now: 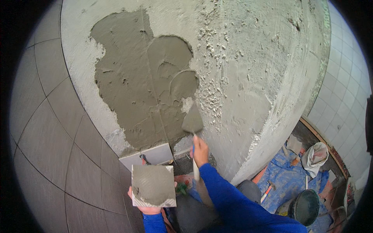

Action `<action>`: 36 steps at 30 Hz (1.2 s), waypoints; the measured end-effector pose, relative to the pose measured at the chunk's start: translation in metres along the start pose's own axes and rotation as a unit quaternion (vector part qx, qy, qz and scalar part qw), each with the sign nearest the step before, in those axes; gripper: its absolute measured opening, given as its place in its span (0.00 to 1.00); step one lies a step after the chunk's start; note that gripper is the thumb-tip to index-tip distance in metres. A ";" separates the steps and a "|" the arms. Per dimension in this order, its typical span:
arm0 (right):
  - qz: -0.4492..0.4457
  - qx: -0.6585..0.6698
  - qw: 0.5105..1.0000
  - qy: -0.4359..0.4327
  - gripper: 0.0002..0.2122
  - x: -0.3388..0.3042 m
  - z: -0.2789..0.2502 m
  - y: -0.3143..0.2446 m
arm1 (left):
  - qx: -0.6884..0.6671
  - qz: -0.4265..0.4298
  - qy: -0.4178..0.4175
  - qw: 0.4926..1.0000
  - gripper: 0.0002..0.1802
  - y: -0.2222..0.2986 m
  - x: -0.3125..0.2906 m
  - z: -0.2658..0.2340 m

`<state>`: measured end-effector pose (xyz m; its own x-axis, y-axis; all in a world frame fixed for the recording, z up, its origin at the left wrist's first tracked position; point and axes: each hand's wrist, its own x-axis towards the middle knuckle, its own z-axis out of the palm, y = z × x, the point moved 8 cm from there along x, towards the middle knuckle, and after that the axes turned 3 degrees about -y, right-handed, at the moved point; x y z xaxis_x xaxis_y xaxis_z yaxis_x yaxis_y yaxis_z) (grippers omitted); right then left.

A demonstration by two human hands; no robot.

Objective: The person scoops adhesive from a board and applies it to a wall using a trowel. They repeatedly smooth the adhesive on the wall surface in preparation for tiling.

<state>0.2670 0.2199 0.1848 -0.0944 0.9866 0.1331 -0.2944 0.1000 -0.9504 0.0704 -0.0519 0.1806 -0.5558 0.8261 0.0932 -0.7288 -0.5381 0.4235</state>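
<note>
My left hand [149, 210] holds a square tile [153, 200] from below and the side; grey mortar is spread over its ridged face. My right hand [200, 151] is closed round the handle of a pointed trowel [193, 121]. Mortar coats the trowel's blade, which is at the lower right edge of a wet mortar patch [124, 85] on the wall. A thin line, perhaps a string, runs down across this patch. Below it, a pale tile [159, 154] stands at the wall's foot, with a small red-and-dark tool [144, 159] by it.
Dark tiles [46, 147] cover the wall at left; rough pale plaster [248, 85] extends right. On the floor at right lie a blue sheet [281, 171] and a hammer [267, 191]. A dark bucket [307, 207] and a white sack [315, 157] stand near them.
</note>
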 end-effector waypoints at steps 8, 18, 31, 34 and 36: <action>-0.269 -0.358 0.876 -0.180 0.14 -0.163 -0.047 -0.069 | -0.121 -0.038 -0.025 0.992 0.35 0.000 0.041 0.016; -0.437 -0.448 0.723 -0.294 0.17 -0.213 0.008 -0.150 | -0.124 -0.104 -0.136 0.977 0.38 0.016 0.016 0.094; -0.476 -0.338 0.812 -0.007 0.14 -0.122 0.039 -0.197 | -0.077 -0.079 -0.145 0.983 0.34 -0.022 0.000 0.084; -0.322 -0.158 0.933 0.006 0.15 -0.043 0.050 -0.205 | -0.025 -0.067 -0.128 0.989 0.34 -0.020 -0.002 0.070; -0.245 -0.002 0.968 -0.060 0.18 -0.005 0.060 -0.211 | 0.017 -0.040 -0.108 0.993 0.33 -0.009 -0.002 0.060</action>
<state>0.2725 0.1864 0.4013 -0.0535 0.7991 0.5987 -0.3282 0.5522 -0.7664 0.1021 -0.0392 0.2308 -0.3955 0.8843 0.2480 -0.7511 -0.4669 0.4667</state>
